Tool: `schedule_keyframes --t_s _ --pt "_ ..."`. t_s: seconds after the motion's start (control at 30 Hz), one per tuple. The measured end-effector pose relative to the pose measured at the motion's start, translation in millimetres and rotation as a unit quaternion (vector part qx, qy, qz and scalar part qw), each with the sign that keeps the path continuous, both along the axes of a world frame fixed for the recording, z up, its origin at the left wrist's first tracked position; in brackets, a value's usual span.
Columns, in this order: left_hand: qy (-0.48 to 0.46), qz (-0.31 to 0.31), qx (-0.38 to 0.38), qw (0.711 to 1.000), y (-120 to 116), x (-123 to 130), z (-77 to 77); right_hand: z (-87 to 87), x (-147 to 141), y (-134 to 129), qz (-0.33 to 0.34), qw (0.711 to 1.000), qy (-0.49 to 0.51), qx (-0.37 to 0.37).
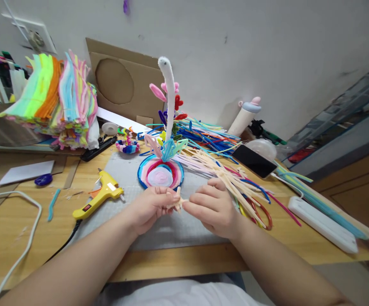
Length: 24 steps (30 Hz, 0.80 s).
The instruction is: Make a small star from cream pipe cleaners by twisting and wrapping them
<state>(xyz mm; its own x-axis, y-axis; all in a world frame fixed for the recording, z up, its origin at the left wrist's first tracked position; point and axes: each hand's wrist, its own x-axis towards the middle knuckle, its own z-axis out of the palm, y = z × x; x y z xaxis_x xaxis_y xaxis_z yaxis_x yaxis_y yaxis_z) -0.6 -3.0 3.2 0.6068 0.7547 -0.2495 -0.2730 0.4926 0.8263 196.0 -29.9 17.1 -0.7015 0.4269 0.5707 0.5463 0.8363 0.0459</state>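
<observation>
My left hand (154, 206) pinches a small cream pipe-cleaner piece (178, 199) bent into a crossed shape, above the grey mat (159, 238). From the other side my right hand (214, 207) closes thumb and fingers on one end of that same piece. Just beyond my hands stands a pipe-cleaner craft: a round coiled base (143, 172) of blue, pink and red rings, a tall white fuzzy stem (169, 93), and looped leaves (168, 148) and flowers around it. The exact shape of the cream piece is partly hidden by my fingers.
A yellow glue gun (103, 193) lies at left with its cord. Loose cream pipe cleaners (222, 170) spread at right, near a phone (254, 160) and a white power strip (323, 223). Colourful pipe-cleaner bundles (72, 97) and cut cardboard (108, 55) stand behind.
</observation>
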Motion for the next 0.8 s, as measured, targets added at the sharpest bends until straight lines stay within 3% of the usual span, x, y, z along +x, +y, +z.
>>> schedule_keyframes --t_s 0.1,0.23,0.37,0.5,0.7,0.8 --pt "0.034 0.004 0.041 0.999 0 1 2.3 0.7 -2 1 0.001 0.999 0.035 -0.020" --pt "0.066 0.005 0.103 0.993 -1 -1 9.3 -1.2 -6 4 -0.007 0.982 0.150 -0.112" --pt "0.020 -0.006 0.082 0.996 -2 -2 13.0 -6.6 -12 6 0.012 0.963 0.208 -0.174" --pt "-0.043 0.042 0.039 0.997 -3 1 9.3 -11.4 -17 4 -0.001 0.943 0.248 -0.222" --pt "-0.075 0.115 0.012 0.991 -1 8 1.7 -19.0 -28 -2 -0.050 0.882 0.318 -0.344" --pt "-0.064 0.132 0.026 0.989 -4 11 2.6 -23.4 -33 -4 -0.082 0.849 0.369 -0.369"
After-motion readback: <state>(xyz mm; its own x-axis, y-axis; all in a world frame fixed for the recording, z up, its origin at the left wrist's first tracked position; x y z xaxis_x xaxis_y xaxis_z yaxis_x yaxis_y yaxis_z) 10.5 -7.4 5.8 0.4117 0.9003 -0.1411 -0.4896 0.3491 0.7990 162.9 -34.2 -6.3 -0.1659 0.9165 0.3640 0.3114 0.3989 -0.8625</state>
